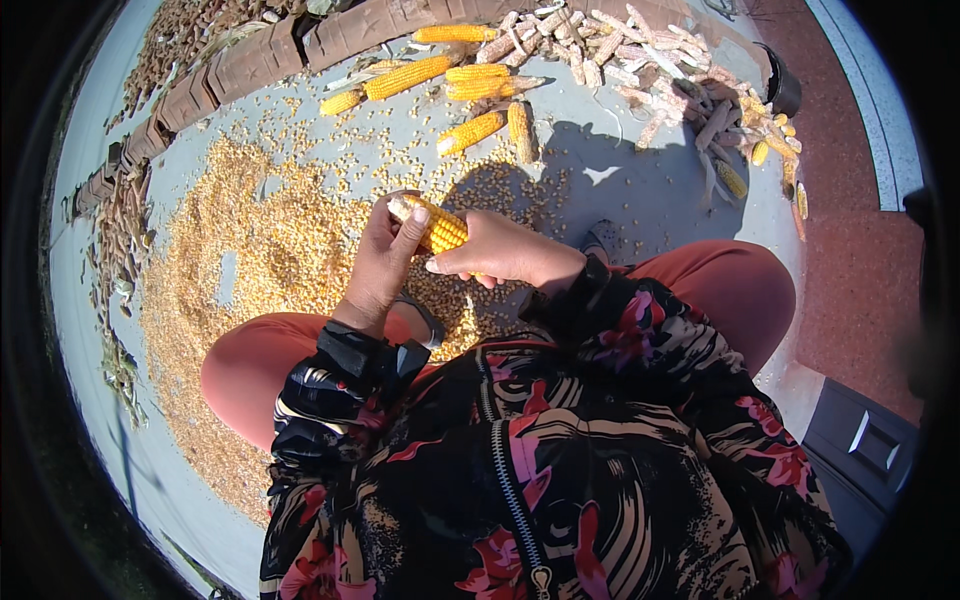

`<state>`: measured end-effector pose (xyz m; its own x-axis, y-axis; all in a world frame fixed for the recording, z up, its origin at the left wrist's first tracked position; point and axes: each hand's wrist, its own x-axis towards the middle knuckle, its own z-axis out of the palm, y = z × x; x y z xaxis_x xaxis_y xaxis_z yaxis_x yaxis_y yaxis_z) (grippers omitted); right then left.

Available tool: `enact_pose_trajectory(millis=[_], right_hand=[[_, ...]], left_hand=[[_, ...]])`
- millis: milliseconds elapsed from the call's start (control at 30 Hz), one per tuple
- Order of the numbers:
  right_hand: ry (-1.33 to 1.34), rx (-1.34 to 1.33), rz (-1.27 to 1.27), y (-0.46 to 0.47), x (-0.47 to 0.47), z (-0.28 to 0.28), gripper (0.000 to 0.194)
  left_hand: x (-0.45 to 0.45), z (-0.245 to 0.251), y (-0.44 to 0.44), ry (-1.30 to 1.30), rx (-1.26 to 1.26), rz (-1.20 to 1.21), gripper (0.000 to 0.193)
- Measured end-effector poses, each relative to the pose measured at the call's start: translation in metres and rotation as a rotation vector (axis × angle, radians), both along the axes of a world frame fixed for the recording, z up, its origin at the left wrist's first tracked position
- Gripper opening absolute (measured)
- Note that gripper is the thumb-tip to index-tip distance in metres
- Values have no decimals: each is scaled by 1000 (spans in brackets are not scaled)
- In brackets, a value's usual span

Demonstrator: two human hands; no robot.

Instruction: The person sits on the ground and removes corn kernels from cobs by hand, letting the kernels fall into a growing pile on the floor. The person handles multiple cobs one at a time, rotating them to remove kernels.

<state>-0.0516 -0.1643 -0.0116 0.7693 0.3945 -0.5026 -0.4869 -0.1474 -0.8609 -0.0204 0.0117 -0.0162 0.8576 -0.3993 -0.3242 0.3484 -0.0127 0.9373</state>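
Observation:
My left hand [386, 255] grips the pale, partly bare end of a yellow corn cob [444, 231], its thumb pressed on the cob. Around the kernel-covered other end my right hand [506, 251] is closed. Loose corn kernels [292, 255] lie spread over the floor below and to the left of my hands. Beyond them rest several unshelled cobs, among them a yellow corn cob [470, 133] and a longer corn cob [407, 77]. At the upper right is a heap of stripped corn cobs [652, 60].
A row of reddish bricks [251, 64] curves along the far side, with brown piled pieces [180, 41] behind it. A dark container [784, 82] stands near the red tiled floor [840, 285] at right. My bent knees flank the kernels.

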Motion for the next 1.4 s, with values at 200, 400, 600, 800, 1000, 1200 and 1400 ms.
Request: enact_pose_trajectory(millis=[200, 400, 600, 800, 1000, 1200, 1400], right_hand=[[46, 35, 74, -1, -1, 3, 30], [242, 353, 97, -17, 1, 3, 32], [188, 272, 105, -7, -3, 4, 33], [270, 379, 36, -11, -2, -2, 33], [176, 223, 81, -3, -5, -5, 33], [252, 437, 28, -7, -3, -9, 45], [293, 640, -153, -2, 0, -7, 58]], left_hand=[[2, -15, 7, -57, -45, 23, 33], [-2, 22, 0, 91, -207, -46, 36], [-1, 0, 5, 79, -291, -25, 36], [-3, 13, 0, 191, -441, -31, 35], [-2, -3, 0, 211, -388, 51, 35], [2, 2, -2, 242, -428, 58, 47], [-1, -8, -3, 169, -437, 130, 41]])
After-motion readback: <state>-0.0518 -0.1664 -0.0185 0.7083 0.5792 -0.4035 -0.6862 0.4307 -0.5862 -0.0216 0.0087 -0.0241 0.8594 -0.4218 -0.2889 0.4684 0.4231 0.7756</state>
